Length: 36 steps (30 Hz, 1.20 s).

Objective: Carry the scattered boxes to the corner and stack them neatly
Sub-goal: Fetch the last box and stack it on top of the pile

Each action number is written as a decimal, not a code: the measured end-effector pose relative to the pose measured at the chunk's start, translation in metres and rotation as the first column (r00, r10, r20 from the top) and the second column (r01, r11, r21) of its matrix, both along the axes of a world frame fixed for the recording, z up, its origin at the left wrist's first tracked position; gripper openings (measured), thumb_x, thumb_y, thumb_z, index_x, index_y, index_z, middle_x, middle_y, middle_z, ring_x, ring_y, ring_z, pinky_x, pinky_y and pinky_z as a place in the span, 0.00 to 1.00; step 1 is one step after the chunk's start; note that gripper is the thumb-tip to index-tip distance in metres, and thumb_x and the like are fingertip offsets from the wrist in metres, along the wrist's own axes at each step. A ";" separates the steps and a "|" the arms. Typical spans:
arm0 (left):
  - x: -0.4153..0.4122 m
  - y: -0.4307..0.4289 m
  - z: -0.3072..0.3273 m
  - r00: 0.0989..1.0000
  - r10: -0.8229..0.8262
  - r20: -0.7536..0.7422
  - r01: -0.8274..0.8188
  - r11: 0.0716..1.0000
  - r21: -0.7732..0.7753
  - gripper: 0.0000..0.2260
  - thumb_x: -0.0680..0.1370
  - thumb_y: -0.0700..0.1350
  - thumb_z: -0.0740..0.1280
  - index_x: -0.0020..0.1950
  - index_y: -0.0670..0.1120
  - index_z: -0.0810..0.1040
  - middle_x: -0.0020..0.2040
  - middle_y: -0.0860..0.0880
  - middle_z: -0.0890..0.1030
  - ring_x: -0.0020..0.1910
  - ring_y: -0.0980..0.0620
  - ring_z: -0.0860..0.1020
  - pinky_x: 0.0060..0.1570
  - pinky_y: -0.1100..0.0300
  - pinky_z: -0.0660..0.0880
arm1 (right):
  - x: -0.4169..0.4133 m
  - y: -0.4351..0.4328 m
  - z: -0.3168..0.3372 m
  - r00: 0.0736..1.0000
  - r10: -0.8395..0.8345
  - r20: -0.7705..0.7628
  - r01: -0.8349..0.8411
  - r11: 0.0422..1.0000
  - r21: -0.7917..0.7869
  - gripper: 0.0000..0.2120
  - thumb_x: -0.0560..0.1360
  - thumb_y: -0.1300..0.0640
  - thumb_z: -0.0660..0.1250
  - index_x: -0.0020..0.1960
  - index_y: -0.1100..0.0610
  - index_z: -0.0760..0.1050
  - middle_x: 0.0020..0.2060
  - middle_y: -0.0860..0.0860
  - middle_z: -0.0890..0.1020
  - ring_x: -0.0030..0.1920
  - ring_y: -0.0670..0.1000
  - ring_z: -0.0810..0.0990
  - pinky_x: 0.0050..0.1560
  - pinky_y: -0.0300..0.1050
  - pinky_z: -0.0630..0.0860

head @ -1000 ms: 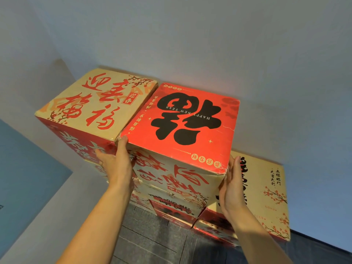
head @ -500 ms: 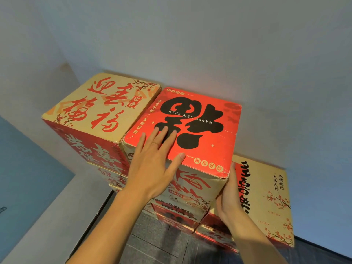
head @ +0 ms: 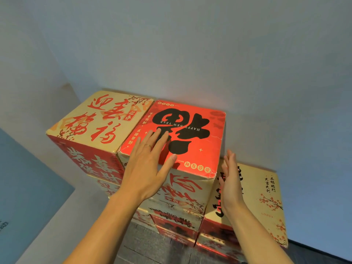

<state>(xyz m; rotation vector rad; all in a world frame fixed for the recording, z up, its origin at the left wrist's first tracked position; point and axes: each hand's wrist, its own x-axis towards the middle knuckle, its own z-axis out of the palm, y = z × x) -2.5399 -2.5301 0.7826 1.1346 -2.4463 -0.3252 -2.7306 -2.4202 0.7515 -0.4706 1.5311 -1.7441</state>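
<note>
I see the red-topped box (head: 182, 138) atop the corner stack, flush beside the beige box (head: 99, 121). My left hand (head: 148, 168) lies flat, fingers straight, near its top's front-left corner. My right hand (head: 231, 185), open, holds nothing beside its right face. I judge this box placed.

Wall (head: 209, 54) closes behind red box (head: 202, 149); open space above lower box (head: 266, 202).

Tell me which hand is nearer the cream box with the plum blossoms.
Right. The right hand is held edge-up over the cream box, at its left part; the left hand lies flat on the red-topped box, farther away.
</note>
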 end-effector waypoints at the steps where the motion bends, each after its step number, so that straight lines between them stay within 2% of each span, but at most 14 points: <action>1: -0.004 0.001 0.009 0.998 -0.013 -0.059 0.014 1.000 0.026 0.32 0.83 0.69 0.49 0.86 0.58 0.55 0.86 0.57 0.54 0.85 0.59 0.47 0.84 0.52 0.45 | -0.004 0.001 0.006 0.998 0.009 -0.056 -0.011 1.000 -0.022 0.21 0.86 0.41 0.50 0.78 0.38 0.61 0.63 0.30 0.70 0.54 0.21 0.74 0.41 0.20 0.70; 4: -0.021 0.004 0.043 0.957 -0.025 -0.290 0.047 0.997 0.067 0.29 0.83 0.64 0.56 0.83 0.56 0.64 0.83 0.57 0.63 0.83 0.59 0.57 0.82 0.48 0.59 | -0.012 0.002 0.042 0.979 0.022 -0.202 -0.047 0.992 -0.115 0.17 0.87 0.47 0.52 0.76 0.40 0.60 0.57 0.25 0.70 0.48 0.16 0.72 0.42 0.17 0.69; 6: -0.033 0.004 0.064 0.900 -0.036 -0.434 0.086 0.992 0.095 0.26 0.83 0.62 0.59 0.79 0.54 0.71 0.77 0.56 0.72 0.77 0.59 0.68 0.75 0.47 0.70 | -0.014 0.005 0.061 0.957 0.037 -0.287 -0.088 0.982 -0.166 0.19 0.88 0.45 0.54 0.78 0.43 0.62 0.63 0.26 0.70 0.57 0.17 0.70 0.50 0.16 0.67; 7: -0.037 0.004 0.074 0.866 -0.042 -0.498 0.118 0.986 0.121 0.24 0.83 0.62 0.60 0.77 0.55 0.72 0.73 0.58 0.75 0.73 0.60 0.73 0.71 0.49 0.75 | -0.016 0.006 0.067 0.938 0.019 -0.346 -0.090 0.978 -0.190 0.24 0.85 0.40 0.55 0.80 0.44 0.63 0.67 0.27 0.69 0.64 0.20 0.68 0.56 0.17 0.66; 9: -0.042 0.004 0.090 0.798 -0.070 -0.599 0.192 0.971 0.142 0.25 0.81 0.63 0.60 0.75 0.54 0.75 0.68 0.60 0.79 0.65 0.64 0.78 0.66 0.58 0.77 | -0.016 0.007 0.083 0.916 -0.016 -0.402 -0.081 0.972 -0.223 0.33 0.79 0.30 0.56 0.81 0.42 0.63 0.74 0.32 0.69 0.73 0.29 0.66 0.67 0.25 0.66; 11: -0.047 0.003 0.102 0.725 -0.110 -0.680 0.282 0.948 0.146 0.24 0.81 0.62 0.61 0.73 0.52 0.77 0.65 0.60 0.81 0.62 0.66 0.80 0.62 0.65 0.77 | -0.014 0.011 0.098 0.914 -0.057 -0.402 -0.051 0.966 -0.253 0.43 0.71 0.19 0.58 0.79 0.39 0.65 0.76 0.37 0.71 0.76 0.35 0.67 0.76 0.40 0.65; 13: -0.053 0.006 0.108 0.637 -0.129 -0.760 0.409 0.892 0.191 0.17 0.85 0.55 0.64 0.70 0.48 0.79 0.61 0.58 0.83 0.55 0.66 0.82 0.53 0.68 0.80 | -0.009 0.020 0.107 0.906 -0.128 -0.402 0.020 0.965 -0.263 0.47 0.64 0.15 0.59 0.77 0.37 0.67 0.75 0.38 0.73 0.75 0.38 0.70 0.79 0.50 0.65; 15: -0.058 0.005 0.105 0.598 -0.149 -0.787 0.547 0.794 0.266 0.14 0.86 0.51 0.64 0.69 0.47 0.79 0.59 0.53 0.83 0.51 0.65 0.84 0.44 0.70 0.80 | -0.001 0.033 0.108 0.890 -0.225 -0.397 0.120 0.955 -0.271 0.45 0.64 0.15 0.60 0.74 0.36 0.69 0.73 0.38 0.75 0.73 0.38 0.73 0.78 0.55 0.67; 19: -0.057 0.004 0.080 0.557 -0.182 -0.810 0.694 0.639 0.333 0.19 0.81 0.58 0.66 0.68 0.52 0.81 0.63 0.50 0.83 0.65 0.46 0.82 0.52 0.52 0.85 | 0.026 0.071 0.101 0.837 -0.387 -0.386 0.303 0.916 -0.261 0.41 0.66 0.18 0.62 0.73 0.37 0.71 0.70 0.39 0.78 0.72 0.41 0.75 0.76 0.59 0.69; 23: -0.060 0.024 0.070 0.476 -0.270 -0.837 0.790 0.550 0.272 0.21 0.81 0.59 0.61 0.69 0.50 0.79 0.67 0.49 0.83 0.68 0.48 0.80 0.68 0.46 0.76 | 0.052 0.143 0.098 0.711 -0.574 -0.407 0.524 0.818 -0.239 0.40 0.68 0.20 0.63 0.74 0.40 0.71 0.70 0.41 0.78 0.72 0.44 0.76 0.74 0.58 0.71; 25: -0.068 0.049 0.071 0.421 -0.252 -0.871 0.847 0.452 0.279 0.22 0.81 0.64 0.63 0.67 0.53 0.79 0.67 0.49 0.83 0.68 0.47 0.80 0.67 0.44 0.75 | 0.066 0.190 0.102 0.628 -0.663 -0.408 0.626 0.742 -0.242 0.40 0.69 0.20 0.63 0.74 0.41 0.72 0.70 0.42 0.79 0.72 0.45 0.76 0.74 0.58 0.71; 28: -0.092 0.118 0.082 0.378 -0.266 -0.887 0.912 0.274 0.307 0.30 0.74 0.74 0.66 0.66 0.54 0.80 0.68 0.49 0.83 0.68 0.47 0.80 0.65 0.46 0.74 | 0.088 0.262 0.112 0.481 -0.786 -0.389 0.752 0.598 -0.278 0.41 0.68 0.20 0.64 0.73 0.43 0.72 0.69 0.43 0.80 0.71 0.46 0.78 0.73 0.57 0.72; 32: -0.111 0.246 0.102 0.262 -0.440 -0.859 0.958 0.014 0.285 0.22 0.78 0.64 0.62 0.65 0.54 0.81 0.66 0.52 0.83 0.67 0.49 0.80 0.65 0.47 0.76 | 0.128 0.351 0.120 0.337 -0.865 -0.372 0.842 0.454 -0.293 0.35 0.74 0.26 0.62 0.74 0.44 0.72 0.68 0.43 0.80 0.70 0.46 0.78 0.73 0.56 0.73; 36: -0.099 0.372 0.118 0.131 -0.508 -0.851 0.955 -0.167 0.247 0.19 0.79 0.62 0.60 0.64 0.57 0.80 0.64 0.55 0.84 0.65 0.52 0.81 0.64 0.50 0.77 | 0.183 0.457 0.122 0.154 -0.914 -0.376 0.912 0.278 -0.303 0.41 0.68 0.20 0.64 0.74 0.42 0.72 0.69 0.43 0.80 0.71 0.46 0.78 0.73 0.56 0.73</action>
